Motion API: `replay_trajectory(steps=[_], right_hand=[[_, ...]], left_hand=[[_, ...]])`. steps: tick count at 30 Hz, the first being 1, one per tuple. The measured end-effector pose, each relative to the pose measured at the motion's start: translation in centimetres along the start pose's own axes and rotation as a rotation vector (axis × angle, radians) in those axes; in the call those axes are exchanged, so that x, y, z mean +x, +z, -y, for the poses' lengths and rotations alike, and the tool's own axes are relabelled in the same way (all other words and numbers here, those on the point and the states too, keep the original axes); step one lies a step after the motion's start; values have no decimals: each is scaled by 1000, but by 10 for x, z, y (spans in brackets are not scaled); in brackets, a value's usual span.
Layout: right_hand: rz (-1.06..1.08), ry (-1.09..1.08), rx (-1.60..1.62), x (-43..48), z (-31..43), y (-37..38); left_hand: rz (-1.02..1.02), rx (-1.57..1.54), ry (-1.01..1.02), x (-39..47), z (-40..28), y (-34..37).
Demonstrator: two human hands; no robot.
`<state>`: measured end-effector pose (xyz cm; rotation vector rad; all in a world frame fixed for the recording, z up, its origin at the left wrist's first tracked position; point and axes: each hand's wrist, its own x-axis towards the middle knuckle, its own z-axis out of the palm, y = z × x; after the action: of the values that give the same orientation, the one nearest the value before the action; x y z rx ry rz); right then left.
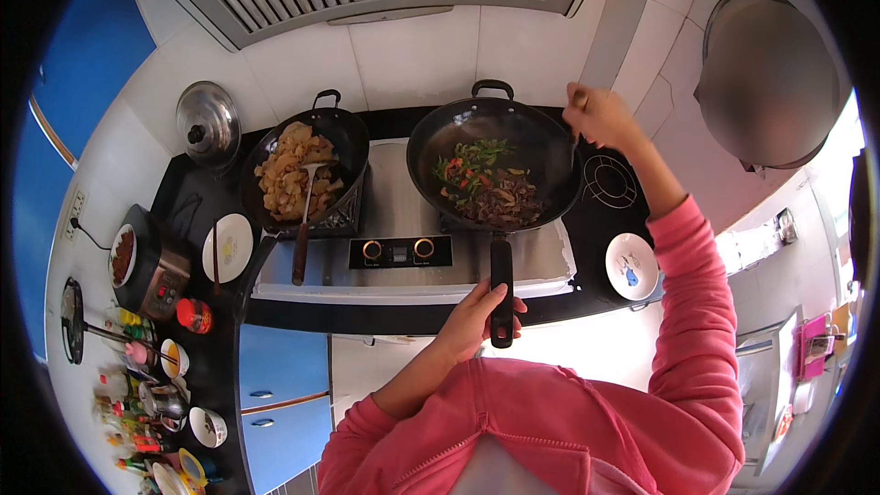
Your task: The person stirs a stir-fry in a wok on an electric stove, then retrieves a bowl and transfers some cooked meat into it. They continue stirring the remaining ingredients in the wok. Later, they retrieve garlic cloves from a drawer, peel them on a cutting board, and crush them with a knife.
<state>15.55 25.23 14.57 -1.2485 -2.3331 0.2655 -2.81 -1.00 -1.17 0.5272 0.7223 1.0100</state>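
My left hand (471, 320) is wrapped around the long black handle (502, 268) of a dark wok (440, 179) on the right burner. In that wok lie sliced green and red peppers (481, 155) and, nearer to me, browned strips that look like meat (505, 199). Above the wok's right rim my right hand (601, 117) grips a cooking utensil by its wooden-ended handle (581, 97). The utensil's lower end reaches down by the rim and is hard to make out. A second wok (354, 130) holds pale brown sliced food (285, 165), with a wooden-handled spatula (309, 203) resting in it.
A range hood (385, 10) overhangs the stove. A metal lid (208, 120) leans at the back left. Plates (230, 240) (631, 265) flank the woks, and a wire rack (610, 181) lies at right. A rice cooker (155, 275), a red-lidded jar (194, 316) and bottles crowd the left counter.
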Motion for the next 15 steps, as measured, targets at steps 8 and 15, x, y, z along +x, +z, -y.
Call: replay_trajectory(steps=[8,15], right_hand=[[-74,319,692,31,14,32],[47,247,226,18,7,-5]], left_hand=[[-39,-5,0,-1,-1,3],[-36,-5,25,-2,0,4]])
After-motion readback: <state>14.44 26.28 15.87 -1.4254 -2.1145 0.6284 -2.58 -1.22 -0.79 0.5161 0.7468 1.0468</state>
